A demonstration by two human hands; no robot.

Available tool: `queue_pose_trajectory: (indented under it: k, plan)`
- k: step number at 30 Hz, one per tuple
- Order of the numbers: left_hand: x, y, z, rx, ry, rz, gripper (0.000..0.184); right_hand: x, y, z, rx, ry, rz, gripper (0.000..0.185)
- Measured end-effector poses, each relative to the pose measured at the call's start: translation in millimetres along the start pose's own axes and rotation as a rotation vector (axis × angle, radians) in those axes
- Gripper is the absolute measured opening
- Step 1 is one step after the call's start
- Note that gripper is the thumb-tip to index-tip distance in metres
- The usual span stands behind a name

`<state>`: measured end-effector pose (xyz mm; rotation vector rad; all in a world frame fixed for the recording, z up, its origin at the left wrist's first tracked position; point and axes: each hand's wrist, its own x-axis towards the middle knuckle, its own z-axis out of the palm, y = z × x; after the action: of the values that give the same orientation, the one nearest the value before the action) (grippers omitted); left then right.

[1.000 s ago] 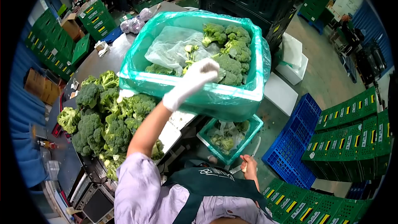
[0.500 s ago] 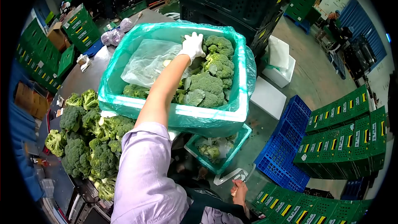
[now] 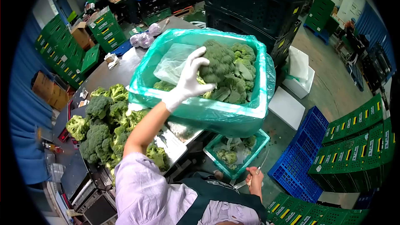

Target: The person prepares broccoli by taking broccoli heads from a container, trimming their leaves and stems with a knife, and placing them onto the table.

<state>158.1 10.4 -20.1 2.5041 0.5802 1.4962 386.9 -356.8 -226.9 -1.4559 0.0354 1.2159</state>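
Left hand, since moved nearer, clamped on 1 blurred broccoli head; right hand remains closed on 1 knife.

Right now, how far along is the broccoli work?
Partway, as I read it. Probably done: the broccoli heap on the table, though one moment can't confirm that direction. In hand: a large broccoli head in the left hand, a thin blade in the right hand. Likely left: the other heads inside the lined box.
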Motion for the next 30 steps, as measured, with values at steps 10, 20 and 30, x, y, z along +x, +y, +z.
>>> queue_pose_trajectory:
  k: [10,20,30]
  plan:
    - [-125,147,33,-0.259,0.057,0.047,0.068,-53,-85,54,0.015,-0.500,-0.483,0.050]
    - [-215,186,107,-0.458,0.042,0.034,0.085,-66,-65,50,0.067,-0.316,-0.397,0.033]
    - [-218,219,118,-1.150,0.090,-0.599,0.084,-60,-43,38,-0.089,-0.150,-0.630,0.036]
